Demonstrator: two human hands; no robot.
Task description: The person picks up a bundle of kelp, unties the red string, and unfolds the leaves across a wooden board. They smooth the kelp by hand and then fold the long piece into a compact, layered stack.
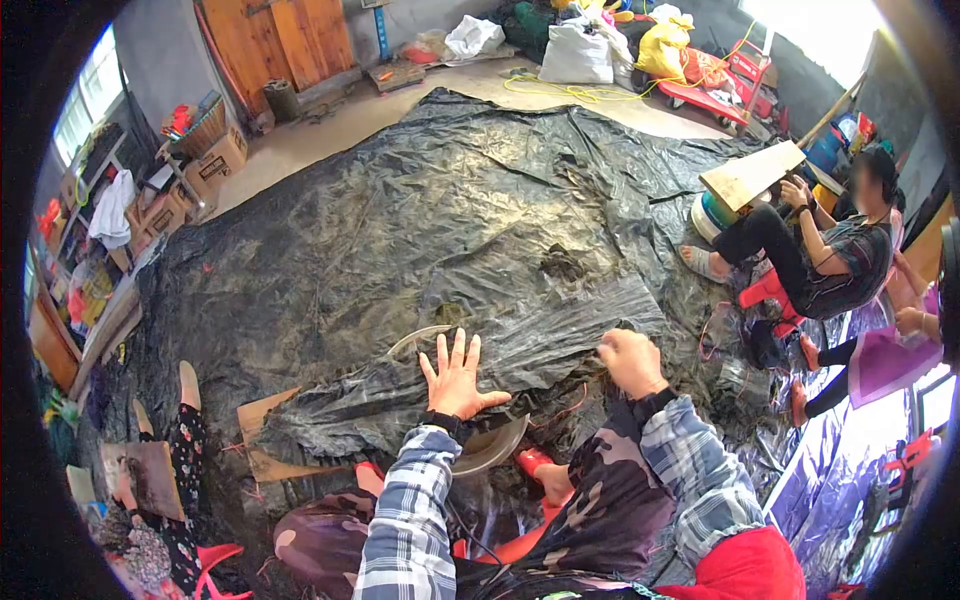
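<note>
Across a round, clear-rimmed basin (pixel 492 446) in front of my knees lies a long strip of crumpled dark plastic sheeting (pixel 350 405). My left hand (pixel 458 380) rests on the strip over the basin, palm down with its fingers spread. Near the strip's right end my right hand (pixel 632 362) is closed in a fist, and what it holds, if anything, is too small to make out. A flat piece of cardboard (pixel 258 440) lies under the strip's left end.
A large black plastic sheet (pixel 330 230) covers the floor. At the right a seated person (pixel 840 250) works at a wooden board (pixel 752 174), with another person beside them. Someone sits at the lower left with a board (pixel 150 482). Sacks (pixel 578 52) and a red trolley (pixel 700 102) stand behind.
</note>
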